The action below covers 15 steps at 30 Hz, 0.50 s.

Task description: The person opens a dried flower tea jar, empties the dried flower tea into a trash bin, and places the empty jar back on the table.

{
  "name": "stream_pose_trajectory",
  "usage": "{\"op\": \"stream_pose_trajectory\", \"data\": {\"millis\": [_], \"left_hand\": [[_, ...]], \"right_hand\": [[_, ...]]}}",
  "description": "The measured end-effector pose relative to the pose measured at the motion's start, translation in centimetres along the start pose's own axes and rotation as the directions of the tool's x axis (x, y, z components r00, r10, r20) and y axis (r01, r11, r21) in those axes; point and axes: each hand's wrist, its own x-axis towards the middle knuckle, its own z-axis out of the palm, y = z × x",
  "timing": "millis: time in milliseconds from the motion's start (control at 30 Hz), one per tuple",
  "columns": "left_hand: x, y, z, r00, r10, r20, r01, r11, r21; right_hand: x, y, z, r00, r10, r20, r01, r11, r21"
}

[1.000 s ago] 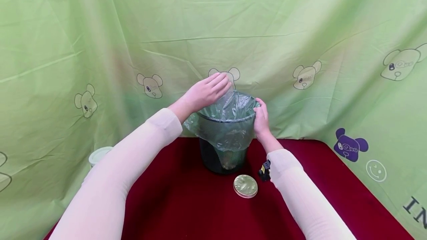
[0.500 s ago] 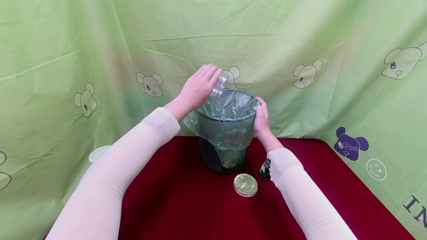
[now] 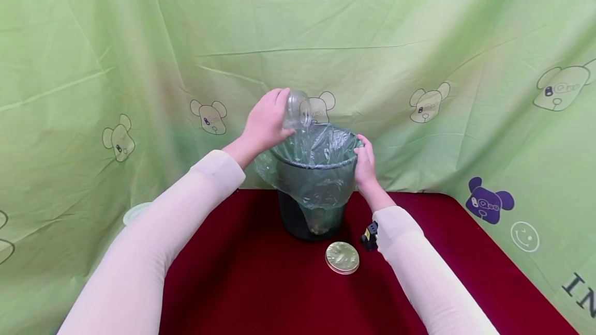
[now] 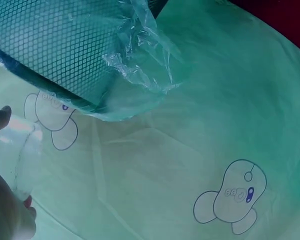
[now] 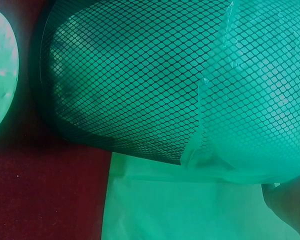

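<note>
In the head view my left hand (image 3: 265, 120) grips a clear jar (image 3: 297, 110) tilted onto its side, its mouth facing right above the bin's left rim. The left wrist view shows part of the same jar (image 4: 20, 155) between thumb and fingers. Below stands a black mesh wastebasket (image 3: 291, 218), lined with a thin green bin bag (image 3: 316, 190) folded down over its rim. My right hand (image 3: 365, 167) holds the rim and bag at the right side. Some light contents show through the mesh (image 5: 75, 65) near the basket's bottom in the right wrist view.
A round gold lid (image 3: 342, 256) lies on the red tablecloth (image 3: 261, 288) in front of the basket. Behind the left forearm is a pale round-topped container (image 3: 135, 212), partly hidden. A green printed curtain (image 3: 372, 56) hangs close behind the basket.
My left hand has moved left and turned at the wrist, bringing the jar from hidden behind the fingers into view on its side. The right hand stays on the rim.
</note>
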Motion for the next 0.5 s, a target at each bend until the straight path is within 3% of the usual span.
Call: {"op": "stream_pose_trajectory", "data": {"millis": [100,200,333,500], "left_hand": [[-0.1,-0.3,-0.2,0.996,-0.092,0.002,0.091,0.993,-0.08],[-0.3,-0.5,-0.3,0.985,-0.173,0.002,0.17,0.969,-0.18],[-0.7,-0.7,-0.5,0.964,-0.265,0.016,0.257,0.917,-0.305],[-1.2,-0.9,-0.7,0.939,-0.345,0.009,0.316,0.85,-0.422]], "right_hand": [[0.2,0.6,0.0,1.0,-0.012,-0.011,0.012,1.0,-0.002],[0.2,0.6,0.1,1.0,-0.014,-0.013,0.014,1.0,-0.001],[0.2,0.4,0.1,1.0,-0.001,-0.01,0.001,1.0,0.006],[-0.2,-0.5,0.0,1.0,0.02,0.012,-0.02,0.999,0.026]]}}
